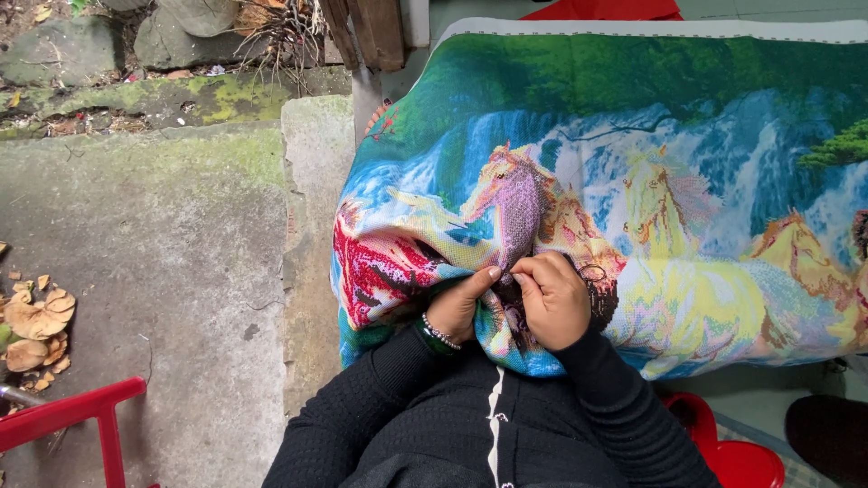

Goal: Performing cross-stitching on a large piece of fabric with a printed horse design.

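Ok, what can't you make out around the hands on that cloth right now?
Head view only.
- Needle and thread: too small to see between the right hand fingertips.
- Left hand: its fingers tuck under a fold of the embroidered cloth.
- Cloth's right side: cut off by the frame edge.
- Lap: covered by the cloth.

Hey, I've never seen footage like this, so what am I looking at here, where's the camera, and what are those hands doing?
There is only one picture, taken by a camera worn on a person's head, looking down at their own lap. No machine is involved. The left hand and right hand pinch a fold of a large colourful embroidered cloth showing horses and a waterfall, draped over their knees. A needle or thread is too small to make out. The person wears a black sweater and a beaded bracelet on the left wrist. Around them: a mossy concrete floor, dry leaves, and red plastic furniture.
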